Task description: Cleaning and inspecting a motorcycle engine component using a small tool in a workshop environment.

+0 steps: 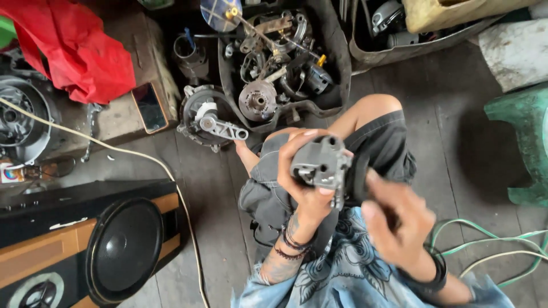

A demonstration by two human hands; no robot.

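Far left a red cloth (74, 48), near left a black speaker (123, 251), a phone (149, 106) on a board and a round engine cover (208, 121) on the wooden floor. Centre, left hand (302, 177) grasping a grey metal part (321, 165) above the lap, fingers wrapped round it. Right hand (397, 219) just right of it, blurred, fingers loosely curled, touching the part's edge; can't tell if it grips.

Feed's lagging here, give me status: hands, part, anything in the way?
Left hand gripping grey metal part. Right hand beside it, blurred, grip unclear. Nothing between hands; tub of parts sits beyond the knees.
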